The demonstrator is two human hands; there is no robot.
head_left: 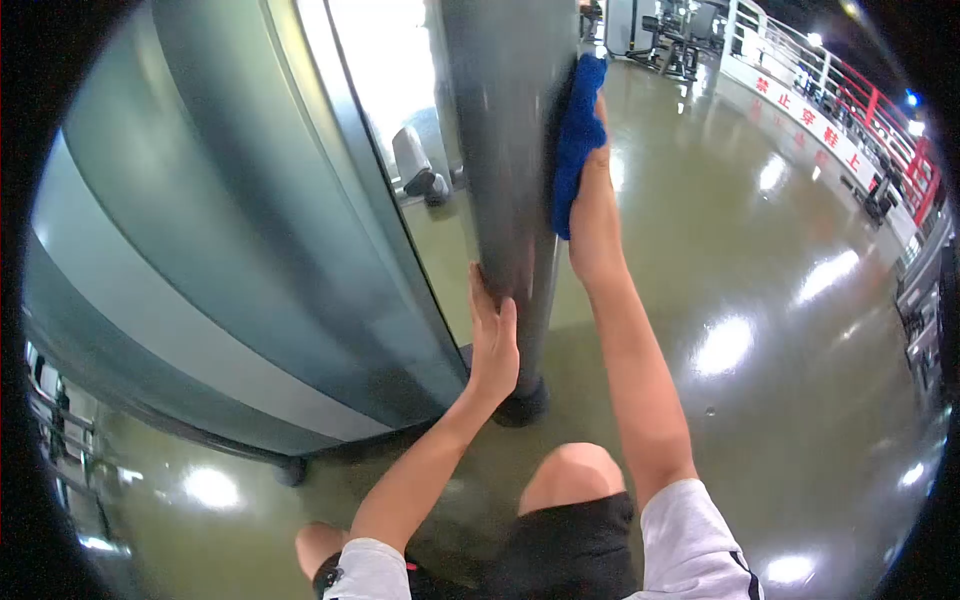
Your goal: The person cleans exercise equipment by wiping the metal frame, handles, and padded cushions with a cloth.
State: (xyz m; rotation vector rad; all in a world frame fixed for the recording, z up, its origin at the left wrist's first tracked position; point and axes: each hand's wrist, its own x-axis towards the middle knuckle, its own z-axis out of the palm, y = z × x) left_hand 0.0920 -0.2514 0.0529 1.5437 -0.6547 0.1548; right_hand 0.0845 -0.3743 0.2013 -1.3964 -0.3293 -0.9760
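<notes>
A thick grey metal post (pixel 505 120) runs upright in front of me, beside a large panelled machine (pixel 230 200). My left hand (pixel 494 345) lies against the lower part of the post, its fingers stretched up along the left side and the thumb apart; it holds nothing. Higher up, my right hand (pixel 596 190) presses a blue cloth (pixel 578 145) to the right side of the post. The cloth covers most of that hand's fingers.
Shiny green floor (pixel 720 250) spreads to the right. A railed platform with a white lettered banner (pixel 805 115) stands at the far right, and exercise machines (pixel 680 40) are at the back. My bent knee (pixel 575 475) is close below the post's dark foot (pixel 523 405).
</notes>
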